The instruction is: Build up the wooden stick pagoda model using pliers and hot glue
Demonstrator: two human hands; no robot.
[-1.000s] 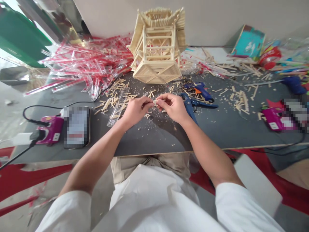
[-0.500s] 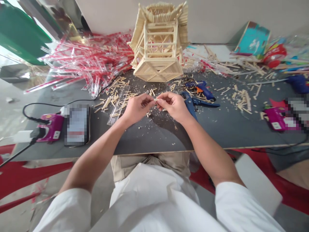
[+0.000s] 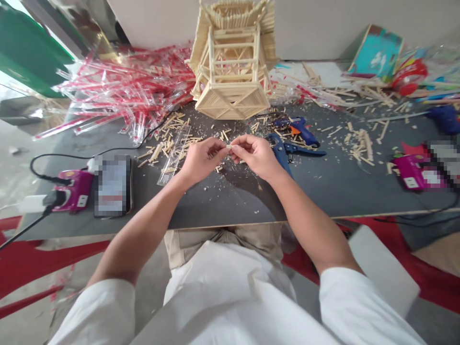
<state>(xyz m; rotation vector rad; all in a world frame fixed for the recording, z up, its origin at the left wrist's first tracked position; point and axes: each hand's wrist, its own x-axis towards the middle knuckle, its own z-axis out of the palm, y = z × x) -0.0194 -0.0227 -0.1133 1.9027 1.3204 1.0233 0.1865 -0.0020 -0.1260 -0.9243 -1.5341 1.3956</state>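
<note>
My left hand (image 3: 205, 157) and my right hand (image 3: 254, 155) meet fingertip to fingertip above the dark table (image 3: 212, 206). Pinched between them is a short piece of wooden stick (image 3: 229, 146), mostly covered by the fingers. Behind the hands stands a model tower (image 3: 235, 62) built of thin wooden sticks, with a many-sided base. By my left wrist lies a clear plastic ruler (image 3: 174, 155). Blue cutters (image 3: 283, 152) lie just right of my right hand, and a blue glue gun (image 3: 302, 129) sits beyond them. Cut stick pieces (image 3: 168, 134) are scattered around.
A heap of red and clear plastic wrappers (image 3: 136, 86) covers the back left. A phone (image 3: 113, 186) and a purple power adapter (image 3: 74, 189) with cables lie at left. Another purple adapter (image 3: 413, 171) and a second glue gun (image 3: 443, 119) are at right, near a teal box (image 3: 377, 53).
Both hands stay pinched together, with only slight finger movement. The whole view has shifted a little, so the tower and table appear slightly farther left and up.
</note>
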